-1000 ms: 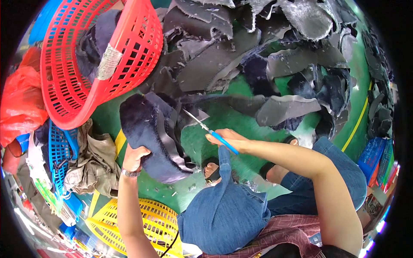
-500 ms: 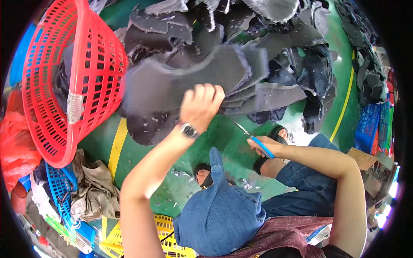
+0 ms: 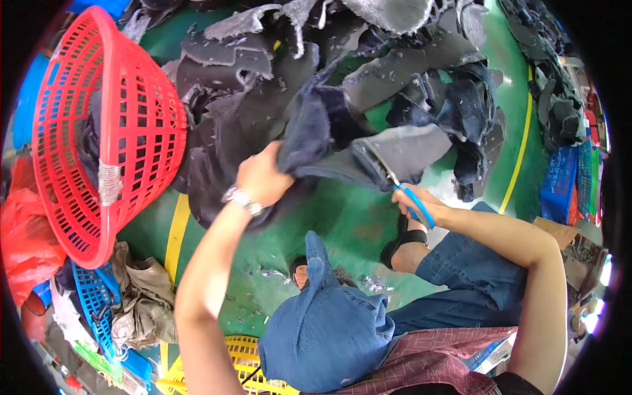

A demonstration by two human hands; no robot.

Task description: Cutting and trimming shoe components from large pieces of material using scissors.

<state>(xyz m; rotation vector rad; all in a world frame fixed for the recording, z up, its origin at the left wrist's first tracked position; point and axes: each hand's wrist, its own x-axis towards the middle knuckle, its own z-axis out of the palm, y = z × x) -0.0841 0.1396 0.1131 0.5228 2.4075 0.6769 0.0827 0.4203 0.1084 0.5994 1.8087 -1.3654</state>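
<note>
My left hand [image 3: 264,175], with a watch on its wrist, grips the edge of a dark grey fabric piece [image 3: 308,135] with a fuzzy underside. The piece is folded over and stretches to the right above the floor. My right hand [image 3: 413,199] is closed on scissors [image 3: 421,209] with blue handles. Their blades point up and left and lie against the right end of the fabric; whether they are cutting into it I cannot tell. Beyond both hands spreads a heap of similar dark fabric pieces [image 3: 217,141].
A red plastic basket [image 3: 146,125] lies tilted at the left with dark fabric inside. Below it are a blue basket [image 3: 92,296] and beige cloth [image 3: 146,316]. A yellow basket [image 3: 243,345] is near my legs. Lint lies on the green floor [image 3: 263,243]; more fabric [image 3: 550,85] lies far right.
My left hand has moved left and down, and the fabric has turned over to show its fuzzy side. My right hand has shifted slightly right, and the scissors now meet the fabric.
</note>
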